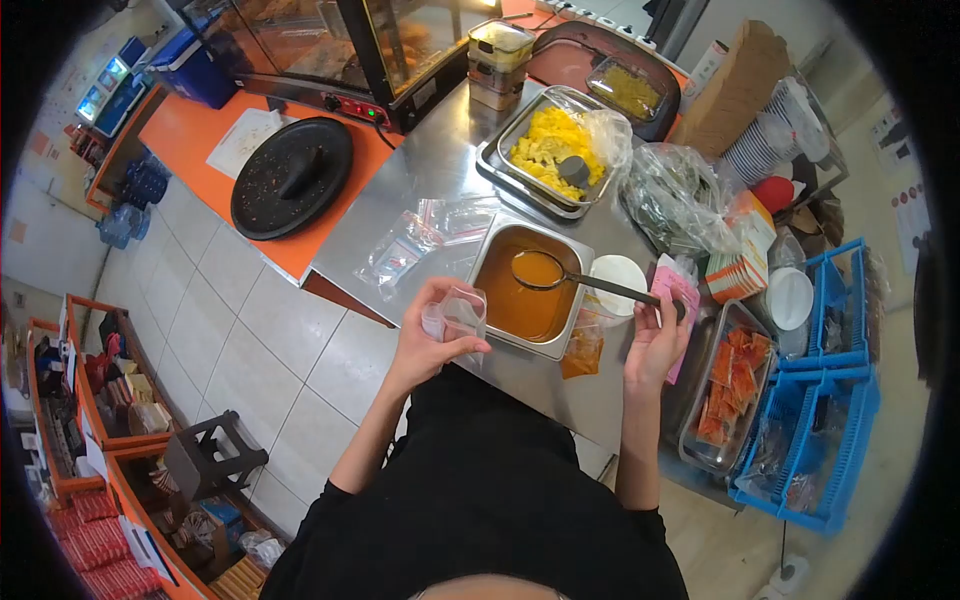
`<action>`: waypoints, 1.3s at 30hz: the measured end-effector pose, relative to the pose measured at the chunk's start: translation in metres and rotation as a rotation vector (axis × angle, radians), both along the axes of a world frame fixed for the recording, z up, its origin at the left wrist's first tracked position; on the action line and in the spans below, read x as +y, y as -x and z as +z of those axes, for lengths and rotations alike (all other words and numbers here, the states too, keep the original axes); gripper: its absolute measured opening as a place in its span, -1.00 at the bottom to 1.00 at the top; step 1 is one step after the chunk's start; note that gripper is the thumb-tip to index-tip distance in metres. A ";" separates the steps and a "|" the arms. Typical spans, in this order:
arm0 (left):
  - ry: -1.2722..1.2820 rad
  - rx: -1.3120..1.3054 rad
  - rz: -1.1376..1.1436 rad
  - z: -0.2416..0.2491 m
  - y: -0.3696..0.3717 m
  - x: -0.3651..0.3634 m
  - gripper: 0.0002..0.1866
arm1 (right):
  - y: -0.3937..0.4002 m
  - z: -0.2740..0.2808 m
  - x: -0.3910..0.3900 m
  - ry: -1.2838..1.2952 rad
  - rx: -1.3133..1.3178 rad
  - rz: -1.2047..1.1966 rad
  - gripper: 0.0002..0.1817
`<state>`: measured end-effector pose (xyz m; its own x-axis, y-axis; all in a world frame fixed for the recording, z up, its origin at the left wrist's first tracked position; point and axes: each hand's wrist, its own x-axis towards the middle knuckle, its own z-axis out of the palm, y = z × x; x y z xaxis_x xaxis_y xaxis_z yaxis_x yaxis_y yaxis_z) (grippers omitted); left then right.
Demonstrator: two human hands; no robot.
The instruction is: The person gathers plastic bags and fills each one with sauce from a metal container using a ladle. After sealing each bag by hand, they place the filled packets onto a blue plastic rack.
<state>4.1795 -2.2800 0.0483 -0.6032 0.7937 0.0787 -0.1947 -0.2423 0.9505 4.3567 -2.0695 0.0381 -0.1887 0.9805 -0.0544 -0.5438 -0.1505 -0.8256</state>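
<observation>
My left hand (432, 335) is closed around a small clear plastic bag (464, 314), held just left of a steel pan (572, 322). Orange-brown sauce (515, 300) fills part of that pan. In my right hand (655, 340) is the dark handle of a ladle (615, 288). Its round bowl, full of sauce, hangs over the pan. Beside the pan's right edge lies a white round lid (618, 284). Several clear zip bags (405, 250) lie flat on the steel counter to the left.
A steel tray of yellow food (552, 140) stands behind the sauce pan. To the right are a container of orange sachets (735, 385) and blue baskets (815, 440). A black round lid (292, 178) rests on the orange counter, near a glass warmer (400, 60).
</observation>
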 end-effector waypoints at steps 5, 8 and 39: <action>0.031 0.099 -0.004 0.001 0.004 0.007 -0.32 | 0.003 0.023 0.004 -0.031 0.074 -0.007 -0.74; 0.019 0.119 0.001 0.009 0.003 0.012 -0.31 | 0.004 0.042 0.006 -0.057 0.091 -0.007 -0.71; -0.038 0.409 0.088 -0.016 0.011 0.065 -0.47 | 0.007 0.075 0.009 -0.080 0.130 -0.052 -0.72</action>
<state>4.1689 -2.2151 0.0327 -0.5811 0.7327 0.3543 0.2202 -0.2776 0.9351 4.3500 -2.0609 0.1135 -0.1384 0.9893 0.0459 -0.6525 -0.0562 -0.7557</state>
